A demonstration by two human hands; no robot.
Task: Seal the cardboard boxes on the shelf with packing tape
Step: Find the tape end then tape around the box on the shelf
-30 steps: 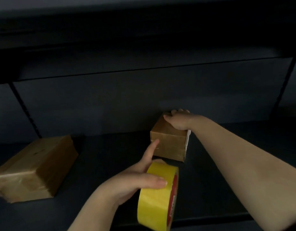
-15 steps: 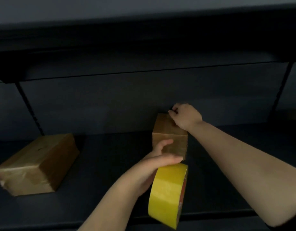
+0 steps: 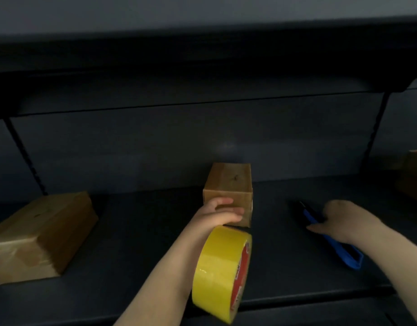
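Cardboard box point(image 3: 228, 184) sits mid-shelf, its top now released as the right hand point(image 3: 339, 220) dropped onto the blue cutter point(image 3: 332, 241), fingers curling around it, while the left hand point(image 3: 217, 215) grips the yellow tape roll point(image 3: 217, 274), so cutting likely follows.

We see a dark shelf point(image 3: 137, 250) w/ a dark back panel. On it: a large cardboard box point(image 3: 42, 234) at left, a small cardboard box point(image 3: 229, 182) upright near center, a blue utility knife point(image 3: 339, 245) lying flat at right, plus part of another box point(image 3: 414, 177) at far right edge.
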